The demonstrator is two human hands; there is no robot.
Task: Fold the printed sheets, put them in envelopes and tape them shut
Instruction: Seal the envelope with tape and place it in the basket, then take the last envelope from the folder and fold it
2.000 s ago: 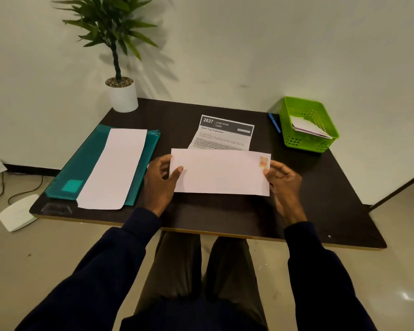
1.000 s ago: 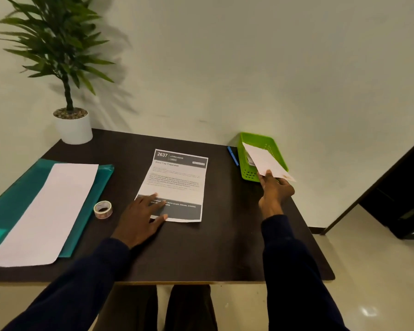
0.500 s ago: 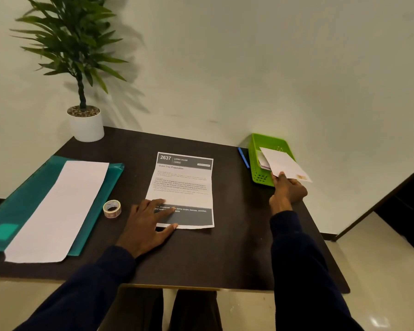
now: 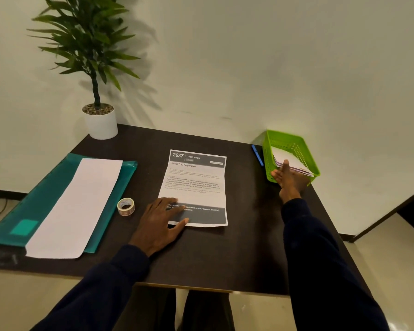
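A printed sheet headed "2637 Living Room" lies flat in the middle of the dark table. My left hand rests on the sheet's lower left corner with its fingers spread flat. My right hand reaches over the near wall of the green basket at the right, its straight fingers touching the white envelopes stacked inside. The stamped envelope lies on top of that stack. A roll of tape sits just left of my left hand.
A teal folder with a long white sheet on it covers the table's left side. A blue pen lies left of the basket. A potted plant stands at the back left corner against the wall.
Both hands held the envelope over the sheet. My right hand then carried it right and laid it in the green basket, while my left hand came down onto the printed sheet.
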